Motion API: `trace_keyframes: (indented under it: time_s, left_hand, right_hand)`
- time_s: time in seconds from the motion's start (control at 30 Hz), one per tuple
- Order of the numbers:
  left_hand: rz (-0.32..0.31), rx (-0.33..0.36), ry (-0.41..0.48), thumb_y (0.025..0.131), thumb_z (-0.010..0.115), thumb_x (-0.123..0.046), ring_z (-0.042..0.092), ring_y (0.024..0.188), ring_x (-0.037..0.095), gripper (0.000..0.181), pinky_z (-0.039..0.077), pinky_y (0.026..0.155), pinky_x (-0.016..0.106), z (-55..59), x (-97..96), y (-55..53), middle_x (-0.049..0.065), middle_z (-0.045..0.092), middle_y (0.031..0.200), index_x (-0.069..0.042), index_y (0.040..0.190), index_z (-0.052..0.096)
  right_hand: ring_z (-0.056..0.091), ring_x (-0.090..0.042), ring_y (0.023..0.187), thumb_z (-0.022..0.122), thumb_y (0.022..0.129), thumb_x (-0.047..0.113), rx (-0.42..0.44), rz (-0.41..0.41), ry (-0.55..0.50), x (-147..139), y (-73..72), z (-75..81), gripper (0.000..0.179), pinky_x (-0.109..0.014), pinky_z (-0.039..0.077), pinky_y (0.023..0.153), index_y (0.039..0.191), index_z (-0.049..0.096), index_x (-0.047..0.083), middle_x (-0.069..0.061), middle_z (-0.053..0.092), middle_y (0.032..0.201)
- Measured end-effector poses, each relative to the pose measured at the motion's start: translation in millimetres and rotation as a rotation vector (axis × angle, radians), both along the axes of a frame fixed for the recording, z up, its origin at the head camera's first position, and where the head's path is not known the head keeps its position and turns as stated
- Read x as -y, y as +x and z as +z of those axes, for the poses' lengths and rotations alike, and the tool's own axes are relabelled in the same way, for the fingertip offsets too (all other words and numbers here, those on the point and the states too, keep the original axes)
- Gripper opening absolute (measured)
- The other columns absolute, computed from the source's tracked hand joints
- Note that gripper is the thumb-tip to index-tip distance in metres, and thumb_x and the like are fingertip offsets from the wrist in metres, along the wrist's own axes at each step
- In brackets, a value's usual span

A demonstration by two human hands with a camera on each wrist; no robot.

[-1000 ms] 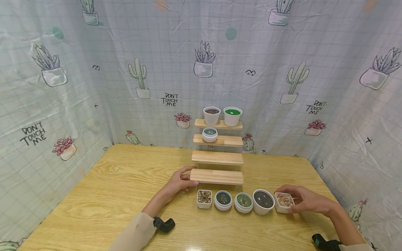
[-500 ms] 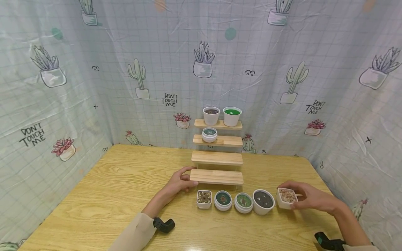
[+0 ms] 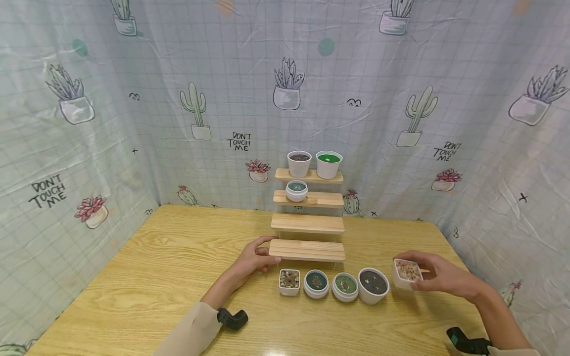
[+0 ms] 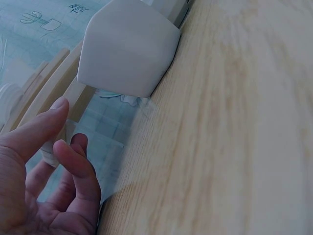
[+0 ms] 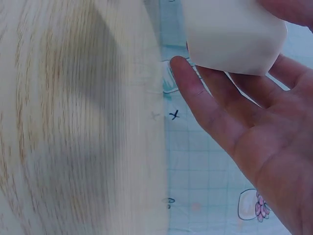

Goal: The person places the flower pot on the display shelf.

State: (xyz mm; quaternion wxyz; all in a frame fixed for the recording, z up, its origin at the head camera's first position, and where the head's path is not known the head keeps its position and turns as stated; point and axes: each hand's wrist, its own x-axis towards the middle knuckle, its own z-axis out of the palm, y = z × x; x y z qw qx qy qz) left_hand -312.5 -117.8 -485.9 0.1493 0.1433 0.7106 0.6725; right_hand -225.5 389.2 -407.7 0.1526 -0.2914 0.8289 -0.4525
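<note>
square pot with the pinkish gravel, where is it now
In the head view, the pinkish-gravel square pot is on the right, held above the table in the right hand, just right of the charcoal-topped round pot.

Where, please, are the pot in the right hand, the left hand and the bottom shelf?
Held pot (image 3: 407, 271): head view, on its granular filling.
Left hand (image 3: 251, 258): head view, back of the hand.
Bottom shelf (image 3: 307, 249): head view, top of the plank.

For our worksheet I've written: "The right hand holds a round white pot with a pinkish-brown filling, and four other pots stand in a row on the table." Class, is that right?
Not quite: the shape is wrong. The head view shows the right hand holding a square white pot with a pinkish-brown filling, and four other pots stand in a row on the table.
</note>
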Motion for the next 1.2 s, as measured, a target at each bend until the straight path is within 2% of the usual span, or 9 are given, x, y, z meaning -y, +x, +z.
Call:
trace_keyframes:
  time_s: [0.43, 0.67, 0.8, 0.87, 0.97, 1.1, 1.2]
  left_hand:
    - [0.008, 0.009, -0.003, 0.088, 0.083, -0.017, 0.059, 0.078, 0.010, 0.068, 0.050, 0.065, 0.025, 0.4, -0.5, 0.8, -0.002, 0.072, 0.090, -0.019, 0.149, 0.052]
    - [0.013, 0.009, -0.012, 0.087, 0.084, -0.018, 0.060, 0.080, 0.011, 0.069, 0.051, 0.066, 0.026, 0.2, 0.7, 1.0, -0.001, 0.072, 0.091, -0.022, 0.149, 0.052]
    - [0.008, 0.007, -0.009, 0.087, 0.083, -0.018, 0.059, 0.079, 0.010, 0.069, 0.051, 0.066, 0.025, -0.3, 0.3, 0.7, -0.001, 0.072, 0.091, -0.020, 0.149, 0.052]
    - [0.008, 0.008, -0.007, 0.087, 0.083, -0.017, 0.059, 0.079, 0.010, 0.069, 0.051, 0.066, 0.025, -0.8, 0.1, 0.4, -0.001, 0.073, 0.092, -0.020, 0.149, 0.052]
    - [0.007, 0.010, -0.006, 0.087, 0.083, -0.017, 0.060, 0.079, 0.010, 0.070, 0.051, 0.066, 0.025, -1.6, 0.1, -0.1, -0.001, 0.073, 0.093, -0.020, 0.150, 0.051]
    - [0.008, 0.011, -0.011, 0.087, 0.083, -0.018, 0.060, 0.079, 0.010, 0.070, 0.051, 0.066, 0.025, -2.0, 0.3, -0.1, 0.000, 0.074, 0.095, -0.020, 0.150, 0.051]
    - [0.009, 0.008, -0.012, 0.087, 0.084, -0.018, 0.059, 0.078, 0.010, 0.070, 0.050, 0.065, 0.025, -2.0, 0.3, -0.2, -0.001, 0.073, 0.094, -0.020, 0.150, 0.051]
  right_hand:
    - [0.053, 0.010, 0.118, 0.066, 0.099, 0.007, -0.030, -0.109, 0.049, 7.7, 2.7, 8.9, 0.057, -0.022, 0.052, 0.086, 0.150, 0.044, -0.003, 0.027, 0.054, 0.133]
    - [0.059, 0.000, 0.110, 0.067, 0.098, 0.007, -0.067, -0.123, 0.028, 15.4, 0.3, 14.6, 0.058, -0.024, 0.053, 0.084, 0.150, 0.044, -0.005, 0.004, 0.058, 0.131]
    - [0.059, 0.002, 0.111, 0.068, 0.098, 0.008, -0.087, -0.136, 0.031, 20.5, -3.1, 17.9, 0.058, -0.026, 0.054, 0.085, 0.150, 0.045, -0.002, 0.002, 0.057, 0.133]
    - [0.056, 0.007, 0.116, 0.069, 0.098, 0.011, -0.103, -0.150, 0.049, 23.7, -5.2, 20.2, 0.057, -0.025, 0.054, 0.086, 0.150, 0.046, 0.002, 0.002, 0.055, 0.139]
    - [0.055, 0.008, 0.117, 0.070, 0.097, 0.013, -0.125, -0.164, 0.062, 29.9, -9.6, 23.8, 0.057, -0.025, 0.054, 0.087, 0.149, 0.049, 0.005, -0.007, 0.053, 0.143]
    - [0.057, 0.005, 0.115, 0.072, 0.096, 0.013, -0.150, -0.164, 0.063, 38.6, -17.1, 30.8, 0.059, -0.024, 0.054, 0.088, 0.149, 0.048, 0.001, -0.020, 0.053, 0.141]
    - [0.059, 0.002, 0.112, 0.073, 0.096, 0.014, -0.147, -0.171, 0.063, 44.7, -22.3, 37.7, 0.061, -0.024, 0.054, 0.089, 0.149, 0.047, -0.001, -0.021, 0.055, 0.138]
